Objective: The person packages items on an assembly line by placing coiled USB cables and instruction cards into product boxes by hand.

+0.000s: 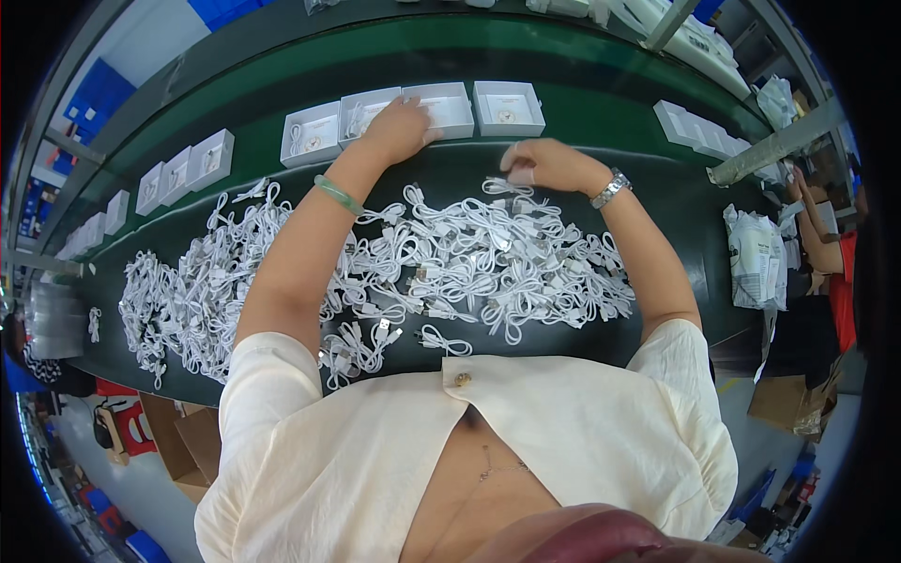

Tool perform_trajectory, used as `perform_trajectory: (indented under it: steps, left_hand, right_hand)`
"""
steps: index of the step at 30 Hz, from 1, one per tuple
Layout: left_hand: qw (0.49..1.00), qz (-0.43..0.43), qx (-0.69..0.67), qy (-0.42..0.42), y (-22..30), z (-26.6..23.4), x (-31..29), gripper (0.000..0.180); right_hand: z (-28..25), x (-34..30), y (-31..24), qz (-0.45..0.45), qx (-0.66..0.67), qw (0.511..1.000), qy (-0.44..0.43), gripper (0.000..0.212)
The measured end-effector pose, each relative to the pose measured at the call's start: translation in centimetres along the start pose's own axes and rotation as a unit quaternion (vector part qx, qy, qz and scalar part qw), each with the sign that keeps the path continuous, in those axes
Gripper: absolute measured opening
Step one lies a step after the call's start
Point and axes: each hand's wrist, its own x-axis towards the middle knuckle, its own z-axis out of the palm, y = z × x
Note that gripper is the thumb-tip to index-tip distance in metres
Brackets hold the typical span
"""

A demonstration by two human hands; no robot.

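We have a big, messy heap of small white plastic cables (pixel 497 249), bundled in loops. On the far side, we see four open, square white cardboard boxes (pixel 511 129): three together, one just right. A looped white cable (pixel 296 141) lies in the leftmost.

No lettering or number is legible. Small, faint orange-red print shows inside the white open boxes (pixel 533 103), too tiny to make out. The white plastic bag (pixel 755 263) at the right carries dark printed lines, also unreadable. Dark print on the long white package (pixel 678 30) at the upper right is likewise too small and warped to read.
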Motion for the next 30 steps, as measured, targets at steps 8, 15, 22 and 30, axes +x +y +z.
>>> perform_trajectory:
  steps: [8,15,22,30]
  left_hand:
    - [0.995,-0.078,0.068,0.007,1.6,-1.5,-0.2,0.028]
    - [0.993,-0.093,0.067,-0.042,0.8,-0.9,-0.4,0.025]
    - [0.997,-0.012,0.037,0.074,0.2,-0.9,-1.2,0.033]
    - [0.985,-0.122,0.119,0.000,1.1,-2.4,-0.9,0.042]
  right_hand:
    - [1.2,0.4,-0.4,0.007,-0.037,0.999,-0.017,0.016]
    - [-1.6,2.0,-1.2,0.042,0.111,0.989,0.083,0.016]
    - [-2.0,8.6,1.9,0.139,-0.089,0.940,0.297,0.024]
    - [0.2,13.0,2.4,0.142,-0.048,0.968,0.200,0.021]
